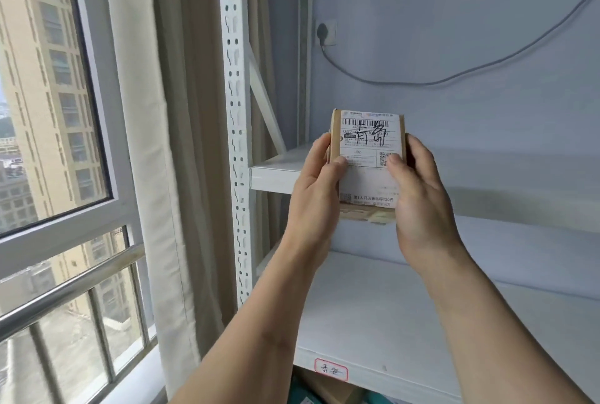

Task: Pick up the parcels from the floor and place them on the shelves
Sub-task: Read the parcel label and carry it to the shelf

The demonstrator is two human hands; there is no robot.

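Note:
A small brown cardboard parcel [368,156] with a white shipping label, a barcode and black handwriting is held up in front of the white metal shelves. My left hand [316,189] grips its left side and my right hand [418,195] grips its right side, thumbs pressed on the label. The parcel hovers at the front edge of the upper shelf board [276,173]. Below it lies a wider lower shelf board [373,322], bare on top.
A perforated white upright post [235,111] stands left of the shelves, with beige curtains [168,143] and a window [48,111] further left. A wall socket [326,32] with a grey cable hangs behind. A red-bordered label [331,370] marks the lower board's edge; parcels [324,390] lie beneath.

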